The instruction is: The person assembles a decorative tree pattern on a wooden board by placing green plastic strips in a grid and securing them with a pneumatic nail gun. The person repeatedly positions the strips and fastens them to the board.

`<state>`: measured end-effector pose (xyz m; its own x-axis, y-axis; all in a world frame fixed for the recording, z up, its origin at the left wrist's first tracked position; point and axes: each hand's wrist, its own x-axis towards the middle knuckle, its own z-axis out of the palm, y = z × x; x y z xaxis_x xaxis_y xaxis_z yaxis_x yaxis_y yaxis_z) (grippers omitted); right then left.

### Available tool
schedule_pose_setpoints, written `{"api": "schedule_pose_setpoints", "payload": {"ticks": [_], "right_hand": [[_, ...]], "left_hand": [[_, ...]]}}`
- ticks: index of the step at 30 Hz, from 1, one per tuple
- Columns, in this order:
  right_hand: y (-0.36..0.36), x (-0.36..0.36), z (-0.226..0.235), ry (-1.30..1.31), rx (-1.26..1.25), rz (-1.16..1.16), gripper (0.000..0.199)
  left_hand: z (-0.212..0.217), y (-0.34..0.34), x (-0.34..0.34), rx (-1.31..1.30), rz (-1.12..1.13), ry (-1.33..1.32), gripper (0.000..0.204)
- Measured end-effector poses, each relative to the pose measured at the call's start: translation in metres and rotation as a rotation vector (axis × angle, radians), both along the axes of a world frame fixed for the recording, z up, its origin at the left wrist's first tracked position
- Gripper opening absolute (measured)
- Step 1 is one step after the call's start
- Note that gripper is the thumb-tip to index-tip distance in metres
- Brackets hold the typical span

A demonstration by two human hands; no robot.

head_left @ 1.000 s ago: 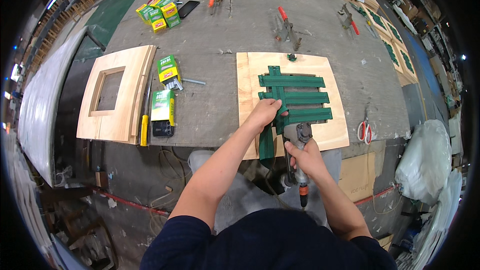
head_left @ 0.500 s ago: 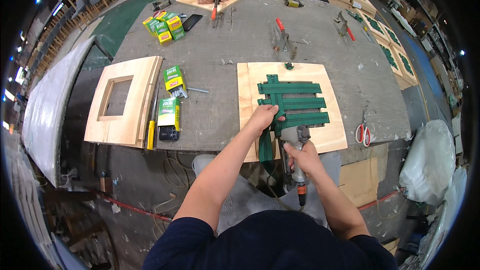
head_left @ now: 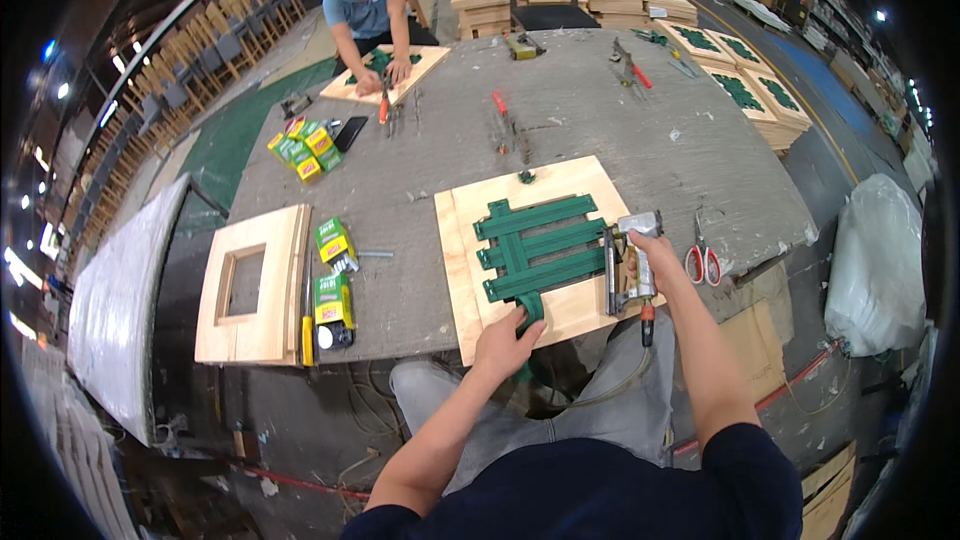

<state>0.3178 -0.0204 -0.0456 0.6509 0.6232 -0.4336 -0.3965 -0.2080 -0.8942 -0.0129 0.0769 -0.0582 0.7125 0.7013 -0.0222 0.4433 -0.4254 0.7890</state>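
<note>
A square wooden panel (head_left: 455, 285) lies at the table's near edge, turned slightly. Three green webbing straps (head_left: 550, 237) run across its opening, and one upright strap (head_left: 513, 250) crosses them on the left. My left hand (head_left: 506, 342) is closed on the loose lower end of that upright strap, at the panel's near edge. In my right hand (head_left: 652, 255) is a pneumatic staple gun (head_left: 617, 285) with an air hose, held at the panel's right side, beside the strap ends. A small green scrap (head_left: 526, 177) rests at the panel's far edge.
Framed wooden panels (head_left: 213, 325), a yellow-handled screwdriver (head_left: 308, 340) and green-yellow staple boxes (head_left: 332, 298) lie to the left. Red-handled scissors (head_left: 702, 260) are on the right, pliers (head_left: 510, 130) farther back. Across the table a co-worker (head_left: 370, 15) handles another panel.
My right hand has moved the staple gun from the straps' lower middle to the panel's right side. My left hand has drawn back toward the near edge with the strap. The view has shifted.
</note>
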Motion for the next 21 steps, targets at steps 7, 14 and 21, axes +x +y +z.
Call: {"api": "schedule_pose_setpoints", "payload": {"ticks": [7, 14, 21], "right_hand": [[0.029, 0.034, 0.004, -0.697, -0.555, 0.184, 0.080], [-0.025, 0.045, 0.007, -0.997, -0.587, 0.243, 0.055], [-0.124, 0.091, 0.000, -1.189, -0.873, -0.038, 0.041]], "left_hand": [[0.007, -0.010, -0.001, 0.173, -0.078, 0.107, 0.046], [0.009, -0.011, 0.003, 0.121, -0.101, 0.163, 0.053], [0.015, -0.014, 0.011, 0.101, -0.100, 0.215, 0.059]]}}
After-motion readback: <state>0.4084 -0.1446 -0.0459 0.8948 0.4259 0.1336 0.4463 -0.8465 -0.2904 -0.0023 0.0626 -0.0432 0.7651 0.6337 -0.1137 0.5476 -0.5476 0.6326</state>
